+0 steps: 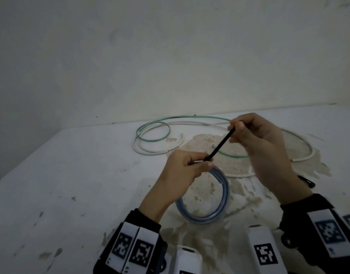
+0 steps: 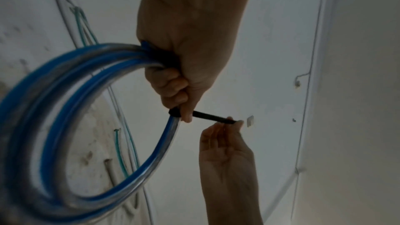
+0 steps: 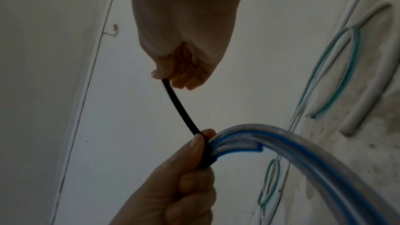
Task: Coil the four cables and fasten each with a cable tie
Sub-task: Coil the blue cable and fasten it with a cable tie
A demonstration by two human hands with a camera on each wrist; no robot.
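Note:
My left hand (image 1: 187, 168) grips the top of a coiled blue and clear cable (image 1: 219, 212), which hangs above the white table (image 1: 81, 184). A black cable tie (image 1: 219, 145) is wrapped round the coil under my left thumb, and its free tail runs up and right to my right hand (image 1: 247, 131), which pinches the tip. In the left wrist view the coil (image 2: 65, 126) fills the left side and the tie (image 2: 212, 116) stretches between both hands. The right wrist view shows the tie (image 3: 179, 107) bent between the hands above the coil (image 3: 303, 145).
Loose on the table behind the hands lie a thin green cable (image 1: 156, 128) and a thicker white cable (image 1: 150, 151), both in wide loops. Brownish stains (image 1: 207, 143) mark the tabletop. A small black object (image 1: 306, 181) lies by my right forearm. A wall stands behind.

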